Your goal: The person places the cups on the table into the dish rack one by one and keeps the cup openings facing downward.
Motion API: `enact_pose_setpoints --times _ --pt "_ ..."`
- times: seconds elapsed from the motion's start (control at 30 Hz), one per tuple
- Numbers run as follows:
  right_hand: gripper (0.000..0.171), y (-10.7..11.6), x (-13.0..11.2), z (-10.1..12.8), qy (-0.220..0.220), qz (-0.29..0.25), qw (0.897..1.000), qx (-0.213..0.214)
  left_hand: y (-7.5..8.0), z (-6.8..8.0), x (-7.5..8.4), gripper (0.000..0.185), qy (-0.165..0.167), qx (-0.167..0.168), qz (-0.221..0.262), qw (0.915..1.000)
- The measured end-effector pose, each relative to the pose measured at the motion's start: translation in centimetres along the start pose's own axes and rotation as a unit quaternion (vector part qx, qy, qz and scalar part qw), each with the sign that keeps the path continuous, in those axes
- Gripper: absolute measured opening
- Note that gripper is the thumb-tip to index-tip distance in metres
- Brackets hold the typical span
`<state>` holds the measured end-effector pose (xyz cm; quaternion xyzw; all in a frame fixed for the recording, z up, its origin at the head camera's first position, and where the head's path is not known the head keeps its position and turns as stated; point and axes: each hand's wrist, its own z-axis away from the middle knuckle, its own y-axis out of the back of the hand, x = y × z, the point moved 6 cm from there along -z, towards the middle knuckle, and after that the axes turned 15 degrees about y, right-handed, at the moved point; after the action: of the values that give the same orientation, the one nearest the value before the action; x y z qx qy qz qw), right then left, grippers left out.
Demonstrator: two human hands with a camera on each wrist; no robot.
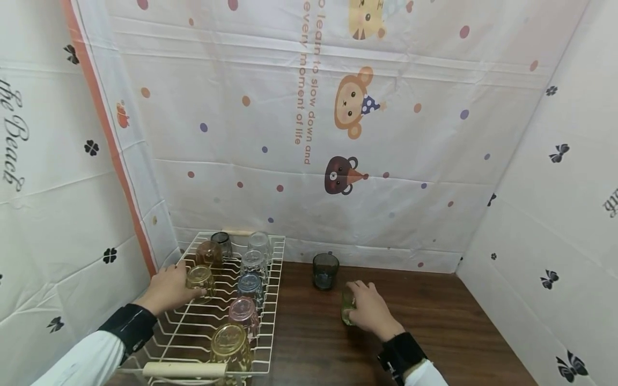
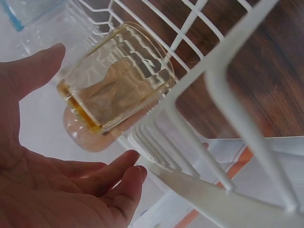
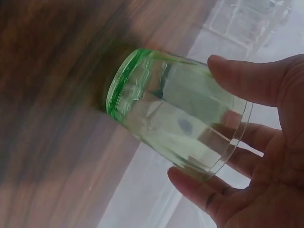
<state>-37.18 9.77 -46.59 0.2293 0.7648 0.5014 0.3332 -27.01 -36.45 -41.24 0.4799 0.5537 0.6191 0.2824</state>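
My left hand (image 1: 169,287) reaches over the left side of a white wire dish rack (image 1: 190,333), thumb and fingers spread around an upside-down yellowish glass (image 1: 200,279). In the left wrist view a gap shows between the thumb and this amber-tinted glass (image 2: 121,78). On the right, my right hand (image 1: 372,308) grips a clear green glass (image 3: 175,114) near its rim, thumb on one side and fingers on the other. Its thick green base points down at the brown table (image 1: 309,332); whether it touches the wood I cannot tell. A dark grey glass (image 1: 325,271) stands upright behind it.
Along the rack's right side stand upside-down glasses: yellow (image 1: 230,343), pink (image 1: 243,313), blue (image 1: 250,287) and clear ones (image 1: 259,244). A brown glass (image 1: 209,253) and a dark glass (image 1: 222,244) are at its back left. Printed cloth (image 1: 270,134) walls the table.
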Motion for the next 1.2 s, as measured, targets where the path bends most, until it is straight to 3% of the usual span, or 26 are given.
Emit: enact_pose_setpoints --times 0.33,0.4,0.47,0.6,0.8,1.03,1.1,1.2 --pt "0.061 -0.3 -0.7 1.8 -0.015 -0.149 0.989 0.008 2.0 2.3 0.9 0.109 -0.032 0.015 0.021 0.9992" --pt "0.056 -0.5 -0.6 1.8 -0.031 -0.199 0.979 0.024 2.4 3.0 1.5 0.109 -0.041 0.022 0.019 0.9988" --pt "0.052 -0.8 -0.5 1.8 -0.048 -0.269 0.961 0.047 2.7 3.7 2.1 0.109 -0.05 0.033 0.016 0.9981" --pt "0.047 -1.7 -0.7 1.5 -0.07 -0.419 0.899 0.104 3.1 5.2 3.6 0.107 -0.067 0.042 0.026 0.9965" --pt "0.045 -2.6 -2.0 1.2 -0.084 -0.567 0.802 0.168 3.1 7.6 5.9 0.108 -0.096 0.035 0.045 0.9938" --pt "0.021 -2.4 -4.3 1.1 -0.037 -0.714 0.675 0.181 2.3 9.8 7.6 0.109 -0.12 0.018 0.055 0.9911" --pt "0.024 -2.2 -5.0 1.0 -0.036 -0.747 0.64 0.178 2.1 10.3 7.9 0.109 -0.124 0.011 0.06 0.9904" --pt "0.039 -1.9 -6.3 1.0 -0.049 -0.784 0.596 0.166 1.8 10.8 8.2 0.109 -0.129 0.007 0.066 0.9894"
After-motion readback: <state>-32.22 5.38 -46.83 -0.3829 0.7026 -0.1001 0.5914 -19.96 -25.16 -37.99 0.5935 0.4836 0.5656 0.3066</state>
